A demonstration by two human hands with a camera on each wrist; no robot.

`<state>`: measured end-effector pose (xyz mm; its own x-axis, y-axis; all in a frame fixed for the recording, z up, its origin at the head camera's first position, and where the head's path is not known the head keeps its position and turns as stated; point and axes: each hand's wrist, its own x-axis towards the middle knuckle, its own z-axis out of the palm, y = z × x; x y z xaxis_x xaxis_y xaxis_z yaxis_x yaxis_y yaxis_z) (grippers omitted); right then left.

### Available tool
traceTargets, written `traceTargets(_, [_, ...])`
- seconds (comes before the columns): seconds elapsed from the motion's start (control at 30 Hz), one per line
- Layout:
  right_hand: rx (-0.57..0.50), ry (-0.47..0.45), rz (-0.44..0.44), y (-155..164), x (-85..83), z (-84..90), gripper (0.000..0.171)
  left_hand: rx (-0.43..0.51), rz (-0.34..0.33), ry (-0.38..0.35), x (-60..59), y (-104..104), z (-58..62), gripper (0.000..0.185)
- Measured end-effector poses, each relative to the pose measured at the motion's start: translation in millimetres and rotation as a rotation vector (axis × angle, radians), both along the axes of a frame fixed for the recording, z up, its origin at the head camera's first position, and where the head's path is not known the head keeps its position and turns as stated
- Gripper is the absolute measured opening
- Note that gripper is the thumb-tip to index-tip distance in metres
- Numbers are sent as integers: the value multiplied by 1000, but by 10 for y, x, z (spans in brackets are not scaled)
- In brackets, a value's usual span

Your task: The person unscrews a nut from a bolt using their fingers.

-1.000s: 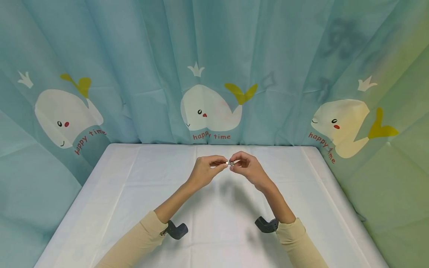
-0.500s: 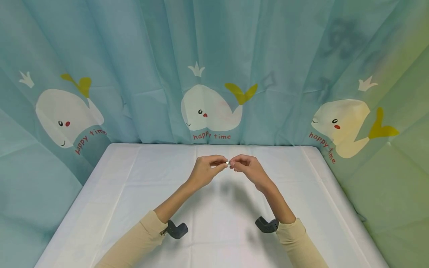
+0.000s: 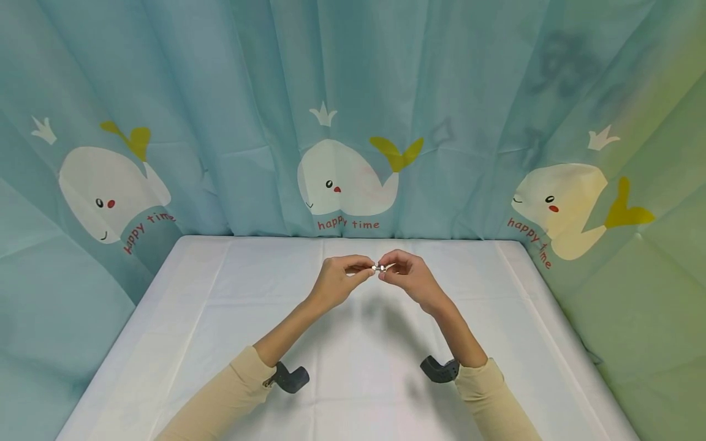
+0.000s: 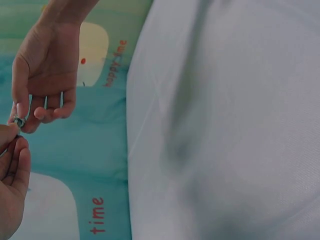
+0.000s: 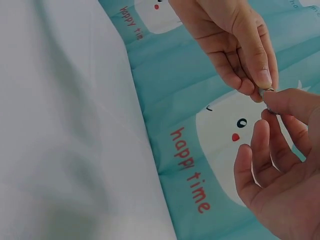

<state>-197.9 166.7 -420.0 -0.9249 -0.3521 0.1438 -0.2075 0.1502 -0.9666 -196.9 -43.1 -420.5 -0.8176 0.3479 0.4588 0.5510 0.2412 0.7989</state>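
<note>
Held in the air above the far middle of the white tablecloth [image 3: 231, 318]: a small metal fastener [image 3: 379, 268], too small to name further, caught between both hands. Left hand [image 3: 336, 283] pinching one end with thumb and forefinger, other fingers curled under. Right hand [image 3: 409, 278] pinching the other end at the fingertips [image 5: 282, 102], remaining fingers loosely spread below. Probably a twisting or threading step; best done by keeping the two ends in line, turning with the fingertips only, holding one side fixed, and working low over the cloth so a dropped piece lands close. Slipping seems the main risk with so little metal showing. Underneath, creased cloth carrying shadows of both arms; dark wrist cameras [image 3: 292, 378] at the beige sleeves [image 3: 220, 398]. Around three sides, a teal curtain [image 3: 220, 92] printed with white whales [image 3: 344, 177] and "happy time".
</note>
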Motion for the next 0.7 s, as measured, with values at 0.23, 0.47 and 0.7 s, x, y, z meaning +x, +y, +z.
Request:
traceTargets(0.23, [6, -41, -44, -6, 5, 13, 28, 5, -2, 3, 1, 3, 0, 10])
traceTargets(0.47, [69, -78, -84, -9, -8, 8, 28, 6, -11, 0, 5, 12, 0, 10])
traceTargets(0.7, [25, -44, -55, 19, 7, 15, 22, -4, -3, 3, 3, 18, 2, 10])
